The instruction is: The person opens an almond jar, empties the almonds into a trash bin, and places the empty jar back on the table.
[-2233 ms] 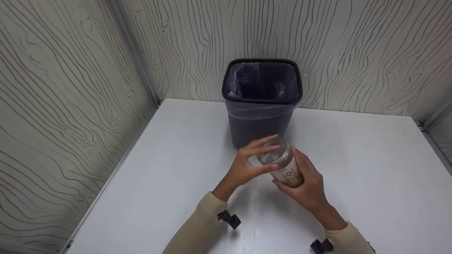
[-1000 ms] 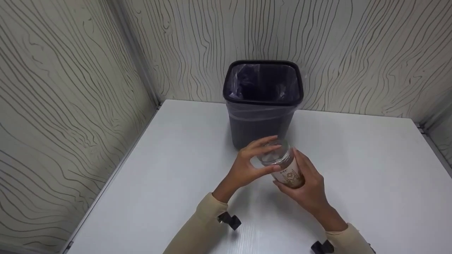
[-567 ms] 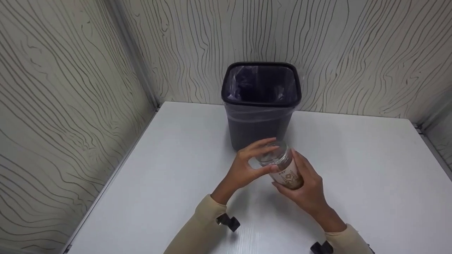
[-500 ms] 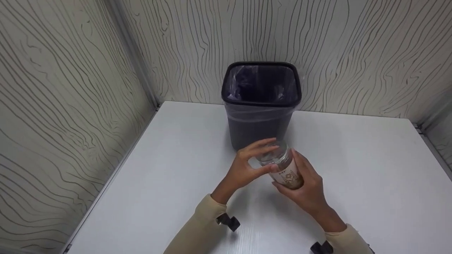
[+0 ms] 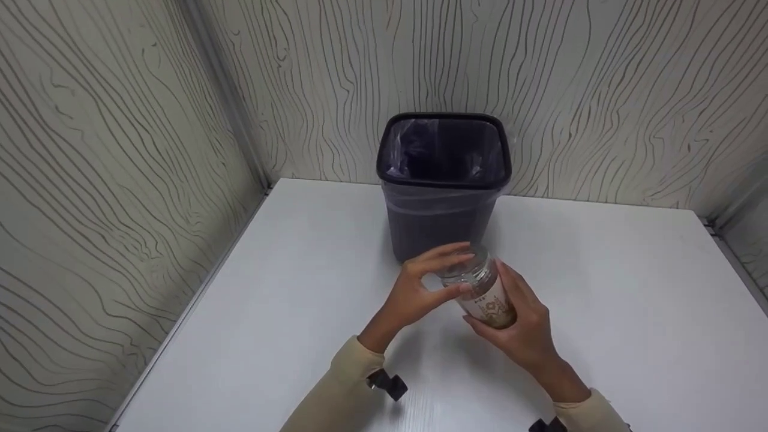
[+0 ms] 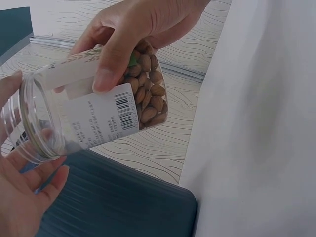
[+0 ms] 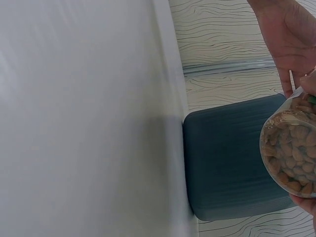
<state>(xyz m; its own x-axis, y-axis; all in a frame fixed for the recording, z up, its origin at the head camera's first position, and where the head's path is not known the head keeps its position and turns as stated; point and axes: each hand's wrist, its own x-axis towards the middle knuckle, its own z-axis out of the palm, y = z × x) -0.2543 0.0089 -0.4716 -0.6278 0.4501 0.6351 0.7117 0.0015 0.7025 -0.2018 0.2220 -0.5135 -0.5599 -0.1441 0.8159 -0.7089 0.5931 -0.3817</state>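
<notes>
Both hands hold a clear jar (image 5: 489,306) above the table, tilted with its top toward the left. Brown nuts, almond-like, (image 6: 150,94) lie at its bottom end, behind a white label with a barcode (image 6: 126,111). My right hand (image 5: 528,324) grips the jar's body from the right. At the clear top end, the fingers and thumb of my left hand (image 5: 414,294) curl round the transparent lid (image 6: 27,123). The right wrist view shows the jar's round base and the nuts (image 7: 296,153) inside.
A dark bin (image 5: 441,219) with a clear plastic liner stands on the white table (image 5: 288,270), just beyond the jar. Wood-grain patterned walls (image 5: 324,90) enclose the table at the back and sides.
Everything sits slightly lower in the head view than before. Both hands keep their hold on the jar, which stays tilted in nearly the same place before the bin.
</notes>
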